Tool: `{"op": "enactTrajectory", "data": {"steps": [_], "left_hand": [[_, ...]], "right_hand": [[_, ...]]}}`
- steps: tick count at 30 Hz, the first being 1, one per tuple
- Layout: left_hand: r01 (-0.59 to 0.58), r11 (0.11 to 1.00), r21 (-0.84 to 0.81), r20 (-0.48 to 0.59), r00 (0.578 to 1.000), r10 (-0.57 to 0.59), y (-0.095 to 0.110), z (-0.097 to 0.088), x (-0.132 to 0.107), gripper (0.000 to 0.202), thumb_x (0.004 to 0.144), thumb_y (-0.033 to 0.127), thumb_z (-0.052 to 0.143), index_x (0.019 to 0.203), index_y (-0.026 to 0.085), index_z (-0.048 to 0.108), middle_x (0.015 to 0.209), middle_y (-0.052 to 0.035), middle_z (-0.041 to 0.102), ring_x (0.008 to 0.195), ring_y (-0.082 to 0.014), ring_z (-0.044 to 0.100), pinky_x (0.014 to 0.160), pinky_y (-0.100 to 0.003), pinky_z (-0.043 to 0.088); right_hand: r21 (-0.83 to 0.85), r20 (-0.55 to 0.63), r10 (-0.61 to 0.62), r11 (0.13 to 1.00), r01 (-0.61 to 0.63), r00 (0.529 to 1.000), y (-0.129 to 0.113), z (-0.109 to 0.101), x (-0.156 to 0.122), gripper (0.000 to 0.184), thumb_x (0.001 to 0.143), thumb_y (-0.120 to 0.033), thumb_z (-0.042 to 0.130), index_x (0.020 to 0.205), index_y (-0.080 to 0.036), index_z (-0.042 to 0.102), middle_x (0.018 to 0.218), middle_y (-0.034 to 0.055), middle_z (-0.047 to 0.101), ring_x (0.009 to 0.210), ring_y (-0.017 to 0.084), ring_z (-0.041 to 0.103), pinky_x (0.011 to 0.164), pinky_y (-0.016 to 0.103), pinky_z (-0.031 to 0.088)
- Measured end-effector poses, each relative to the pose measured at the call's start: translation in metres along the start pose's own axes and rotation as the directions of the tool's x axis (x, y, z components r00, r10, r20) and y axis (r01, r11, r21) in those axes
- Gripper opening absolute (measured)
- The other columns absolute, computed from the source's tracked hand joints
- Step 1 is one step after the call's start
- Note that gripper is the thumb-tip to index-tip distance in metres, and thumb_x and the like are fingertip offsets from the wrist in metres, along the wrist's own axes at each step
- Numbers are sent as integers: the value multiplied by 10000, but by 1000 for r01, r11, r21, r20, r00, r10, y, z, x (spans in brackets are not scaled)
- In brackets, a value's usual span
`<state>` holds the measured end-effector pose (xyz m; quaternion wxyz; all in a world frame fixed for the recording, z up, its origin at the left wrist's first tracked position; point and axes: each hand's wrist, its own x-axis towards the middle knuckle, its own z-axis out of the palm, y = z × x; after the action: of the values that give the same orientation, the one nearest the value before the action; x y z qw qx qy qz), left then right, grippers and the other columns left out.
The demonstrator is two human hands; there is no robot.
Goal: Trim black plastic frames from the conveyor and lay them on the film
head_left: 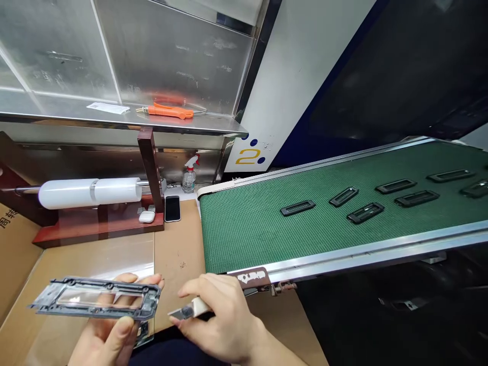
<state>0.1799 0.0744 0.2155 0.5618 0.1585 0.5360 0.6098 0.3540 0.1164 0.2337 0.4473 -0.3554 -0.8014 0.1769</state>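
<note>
My left hand (pixel 110 333) grips a long dark plastic frame (pixel 98 314) with a rectangular opening, its thumb on the near edge and fingers behind. Through the opening the fingers show. In my right hand (pixel 224 315) is a utility knife (pixel 198 307), with its tip pointing left toward the frame but apart from it. Below the frame's right end, a second dark and clear part (pixel 143 333) shows in part, mostly hidden behind the left hand.
Several black frames (pixel 297 208) lie on the green conveyor belt (pixel 244 234). White film rolls (pixel 68 194) sit on a red-brown stand (pixel 102 226). Nearby are a phone (pixel 173 209), an earbud case (pixel 147 217) and a spray bottle (pixel 189 178). An orange tool (pixel 170 110) lies on the metal shelf (pixel 217 123).
</note>
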Motion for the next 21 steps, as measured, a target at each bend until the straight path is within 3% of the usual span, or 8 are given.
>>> {"op": "enactTrajectory", "data": {"steps": [3, 6, 10, 12, 14, 17, 19, 21], "left_hand": [[38, 999, -28, -18, 999, -38, 1, 1, 0, 738, 438, 484, 884, 1100, 348, 586, 1035, 23, 762, 1111, -270, 632, 729, -206, 587], [65, 998, -20, 35, 997, -65, 2, 4, -4, 816, 507, 521, 855, 1237, 368, 523, 1146, 24, 723, 1265, -257, 502, 822, -211, 569], [101, 994, -33, 37, 994, -100, 5, 10, -10, 763, 492, 548, 854, 1183, 348, 599, 1164, 12, 714, 1330, -308, 408, 987, -340, 514], [128, 991, -45, 35, 991, -127, 5, 12, -12, 703, 470, 547, 864, 1110, 357, 642, 1170, 30, 710, 1362, -306, 348, 1027, -358, 480], [150, 987, -52, 50, 988, -147, 6, 12, -13, 669, 456, 543, 872, 1064, 359, 661, 1174, 34, 708, 1367, -311, 330, 1035, -380, 471], [176, 982, -68, 64, 983, -171, 6, 13, -14, 650, 442, 537, 880, 1030, 358, 668, 1115, 25, 735, 1332, -312, 393, 1057, -396, 432], [188, 979, -80, 65, 981, -183, 6, 14, -15, 626, 453, 538, 877, 1012, 346, 669, 1055, 20, 755, 1281, -297, 471, 1084, -369, 380], [185, 980, -78, 70, 981, -179, 2, 12, -13, 607, 487, 539, 864, 1018, 331, 657, 1020, 12, 765, 1215, -281, 547, 1080, -346, 374]], "right_hand": [[124, 23, 16, 992, -19, 1000, -4, -5, 3, 264, 927, -385, 546, 1024, -174, 671, 715, 6, 703, 526, 100, 589, 632, 204, 515], [303, 99, 54, 950, -82, 994, -7, -6, 5, 298, 940, -335, 528, 1144, -168, 667, 777, 18, 722, 539, 89, 589, 599, 182, 511], [465, 191, 199, 844, -267, 961, -11, 2, 4, 318, 902, -391, 569, 1076, -167, 713, 864, 48, 722, 552, 91, 557, 552, 204, 483], [587, 245, 333, 697, -412, 911, -12, 7, 3, 332, 839, -444, 641, 993, -167, 738, 694, 14, 668, 472, 74, 450, 460, 198, 403], [708, 313, 442, 481, -517, 840, -13, 10, 2, 348, 756, -467, 727, 919, -160, 740, 499, -56, 503, 423, 51, 328, 405, 184, 289], [803, 386, 517, 220, -554, 764, -12, 13, 3, 367, 642, -466, 819, 790, -155, 693, 418, -116, 335, 401, 25, 235, 398, 177, 181], [815, 413, 566, 120, -567, 713, -7, 17, 3, 397, 602, -481, 834, 709, -156, 633, 424, -120, 346, 390, 17, 228, 390, 178, 154], [808, 402, 641, 88, -583, 654, 6, 24, 4, 420, 590, -492, 830, 677, -162, 586, 431, -123, 346, 379, 16, 225, 381, 178, 152]]}}
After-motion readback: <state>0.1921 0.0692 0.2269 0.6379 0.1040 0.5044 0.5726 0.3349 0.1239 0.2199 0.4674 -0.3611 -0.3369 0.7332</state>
